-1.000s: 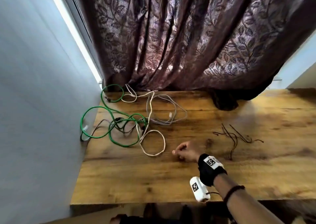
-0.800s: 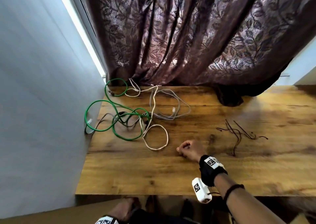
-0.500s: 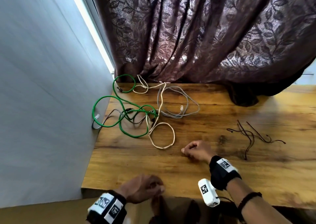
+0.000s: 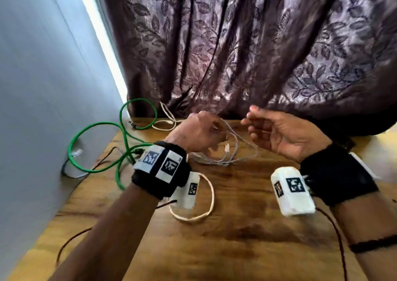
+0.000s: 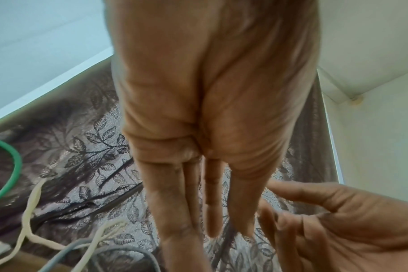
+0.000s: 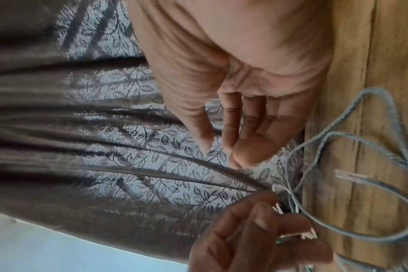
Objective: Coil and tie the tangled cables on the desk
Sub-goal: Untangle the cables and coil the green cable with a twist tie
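A tangle of cables lies at the desk's back left. A green cable (image 4: 94, 126) loops by the wall, a cream cable (image 4: 211, 195) forms a ring nearer me, and a grey cable (image 4: 223, 163) lies in the middle. My left hand (image 4: 199, 132) is above the grey cable and pinches a strand of it, which rises off the wood to its fingers. The right wrist view shows the grey cable (image 6: 338, 134) leading to the left hand (image 6: 256, 239). My right hand (image 4: 279, 134) hovers just right of it, palm turned up, fingers relaxed, holding nothing.
A dark leaf-patterned curtain (image 4: 236, 55) hangs along the back edge of the wooden desk (image 4: 236, 237). A grey wall (image 4: 43, 87) closes off the left side, and the green cable touches it. Bare wood lies in front of the cables.
My left hand came up from below the desk's front edge to the grey cable. My right hand left the desk, uncurled, and moved forward beside it. The view moved closer.
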### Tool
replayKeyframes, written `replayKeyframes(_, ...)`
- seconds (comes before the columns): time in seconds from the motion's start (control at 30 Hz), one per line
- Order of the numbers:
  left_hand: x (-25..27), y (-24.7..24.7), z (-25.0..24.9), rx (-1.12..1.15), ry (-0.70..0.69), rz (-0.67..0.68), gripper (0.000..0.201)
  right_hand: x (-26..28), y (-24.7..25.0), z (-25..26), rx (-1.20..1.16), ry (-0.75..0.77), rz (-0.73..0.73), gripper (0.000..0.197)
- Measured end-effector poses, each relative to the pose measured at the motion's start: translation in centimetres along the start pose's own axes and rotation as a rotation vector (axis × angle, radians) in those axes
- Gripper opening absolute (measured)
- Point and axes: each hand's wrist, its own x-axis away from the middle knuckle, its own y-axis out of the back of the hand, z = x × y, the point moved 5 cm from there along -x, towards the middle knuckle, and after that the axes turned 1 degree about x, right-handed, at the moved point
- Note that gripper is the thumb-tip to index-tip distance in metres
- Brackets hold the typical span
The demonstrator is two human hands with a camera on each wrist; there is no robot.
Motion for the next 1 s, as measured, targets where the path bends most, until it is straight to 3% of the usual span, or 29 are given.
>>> replayKeyframes(0.07, -0.3, -1.1, 1.1, -0.213, 0.018, 0.035, 0.010, -1.3, 0.7, -1.0, -0.099, 0.018, -0.040, 0.019)
replayKeyframes(0.17, -0.1, -3.8, 2.4, -0.602, 0.059, 0.170, 0.039, -2.0, 0.6, -3.7, -0.226, 0.025, -0.021, 0.023)
replayKeyframes(0.27, 1.3, -5.7, 2.8, -0.688, 0.024, 0.284, 0.044, -1.3, -0.3, -6.2, -0.230, 0.061, 0.037, 0.024)
replayKeyframes(0.37, 2.4, -6.3, 3.9, -0.597, -0.068, 0.249, 0.039, -0.2, -1.3, -8.3, -0.247, 0.076, 0.111, 0.028)
replayKeyframes(0.47, 2.4, -6.4, 3.8, -0.602, -0.135, 0.196, 0.063, -0.1, -1.2, -9.6, -0.290, 0.053, 0.134, 0.027)
replayKeyframes(0.57, 2.3, -6.4, 1.6, -0.600, -0.150, 0.141, 0.049, -0.3, -0.1, -9.4, -0.379, 0.053, 0.122, 0.024)
replayKeyframes(0.67, 1.6, -6.9, 0.5, -0.563, -0.168, 0.164, 0.077, -0.5, 0.9, -9.0, -0.421, 0.082, 0.114, 0.020)
replayKeyframes(0.77, 1.5, -7.1, 0.7, -0.517, -0.115, 0.181, 0.045, -0.6, 1.7, -9.4, -0.402, 0.070, 0.119, 0.021)
replayKeyframes(0.9, 1.4, -4.8, 1.3, -0.363, -0.214, 0.067, 0.065, -0.9, 1.5, -9.9, -0.367, 0.030, 0.223, 0.020)
replayKeyframes(0.93, 1.7, -4.0, 1.8, -0.307, -0.186, 0.045, 0.058, -1.2, 1.0, -10.4, -0.342, 0.015, 0.239, 0.016)
replayKeyframes(1.0, 2.3, -2.9, 3.0, 0.010, -0.037, -0.023, 0.040, -1.8, 0.7, -11.4, -0.257, -0.002, 0.238, 0.017)
